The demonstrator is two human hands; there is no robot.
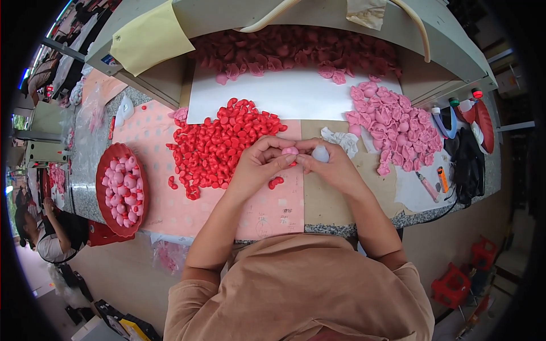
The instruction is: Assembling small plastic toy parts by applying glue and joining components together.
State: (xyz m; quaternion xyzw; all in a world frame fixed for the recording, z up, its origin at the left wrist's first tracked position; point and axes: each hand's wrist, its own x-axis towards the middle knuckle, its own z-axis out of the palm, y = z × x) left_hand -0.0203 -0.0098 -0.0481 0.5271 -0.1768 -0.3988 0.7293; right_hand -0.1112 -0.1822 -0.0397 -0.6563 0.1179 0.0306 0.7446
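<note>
My two hands meet over the bench's middle. Between its thumb and fingers, my left hand pinches a small pink rounded piece, with a bit of red at its lower side. My right hand is closed around a small whitish squeeze bottle, and its fingertips also touch the pink piece. A loose red piece lies just below my left fingers. Left of my hands spreads a heap of small red pieces. Pink shell-like pieces are piled to the right.
A red scalloped basket at left holds pink pieces with red parts. More pink pieces fill the hooded box behind. Crumpled tissue, an orange utility knife and capped bottles lie rightward. Another person sits far left.
</note>
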